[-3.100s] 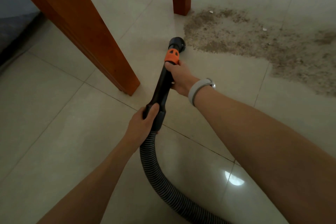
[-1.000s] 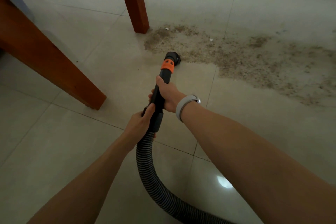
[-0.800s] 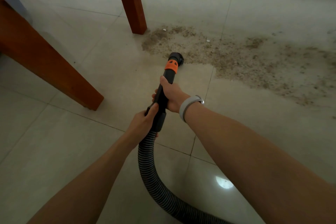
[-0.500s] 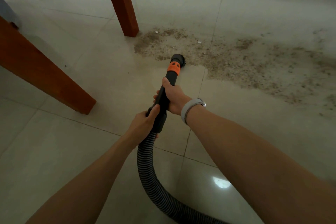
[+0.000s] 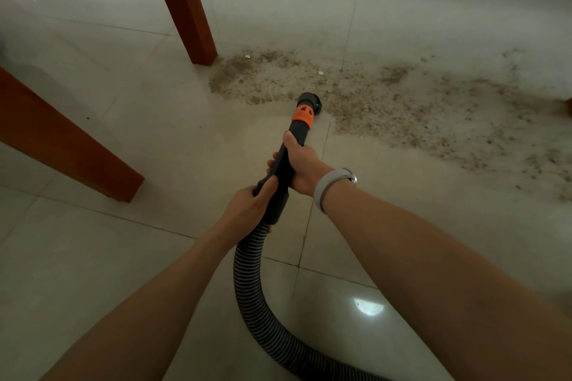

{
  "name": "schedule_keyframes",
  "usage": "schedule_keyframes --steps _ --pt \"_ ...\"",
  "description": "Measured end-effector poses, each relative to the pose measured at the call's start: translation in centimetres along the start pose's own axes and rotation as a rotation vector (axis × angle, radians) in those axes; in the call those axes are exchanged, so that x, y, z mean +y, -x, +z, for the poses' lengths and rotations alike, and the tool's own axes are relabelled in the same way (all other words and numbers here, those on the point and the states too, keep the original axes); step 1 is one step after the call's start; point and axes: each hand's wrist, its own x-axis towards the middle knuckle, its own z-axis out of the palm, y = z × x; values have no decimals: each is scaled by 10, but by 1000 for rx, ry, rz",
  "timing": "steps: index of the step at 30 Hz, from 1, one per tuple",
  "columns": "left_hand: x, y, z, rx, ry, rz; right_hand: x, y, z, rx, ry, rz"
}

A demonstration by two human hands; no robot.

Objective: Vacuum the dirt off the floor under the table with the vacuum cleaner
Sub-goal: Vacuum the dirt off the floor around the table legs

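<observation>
Nearest, a ribbed grey-black hose (image 5: 247, 281) curves up from the bottom edge across glossy pale tiles (image 5: 93, 272), where a bright spot of light is mirrored to its right. Both bare forearms reach in from the near edge.

The left hand (image 5: 247, 210) wraps the black wand (image 5: 280, 182) at its lower collar, just where the hose joins; its thumb lies along the top of the tube and the fingers curl underneath, so the grasp is closed round the wand. Just beyond it and touching the same tube, the right hand (image 5: 301, 165) clenches the wand higher up, thumb pointing forward along the tube, fingertips showing on the left side. A pale band (image 5: 329, 187) circles the right wrist.

The wand is a smooth, matt black tube that narrows toward an orange collar (image 5: 302, 114), beyond which a round black brush head (image 5: 309, 102) with a bristled rim meets the floor. The head sits at the near edge of the dirt (image 5: 402, 102), a wide, grainy brown scatter of crumbs that spreads from the far leg rightward across the tiles, denser near the leg and thinning to the right, with a couple of white flecks in it.

To the left, a squared, reddish wooden leg (image 5: 71, 145) slants in from the edge. Farther off, a second such leg (image 5: 185, 9) stands at the dirt's left end. A dark strip runs along the far edge.
</observation>
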Motion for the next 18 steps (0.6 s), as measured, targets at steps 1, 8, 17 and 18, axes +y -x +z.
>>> schedule_keyframes --steps 1,8,17,18 --pt "1 0 2 -7 -4 4 0 0 -3 6 -8 -2" --pt "2 4 7 -31 -71 23 6 5 -11 56 -52 -24" --pt "-8 25 -7 -74 -117 28 33 18 -5 104 -100 -19" --pt "-11 28 -8 -74 -124 28 38 19 -5 110 -97 -19"
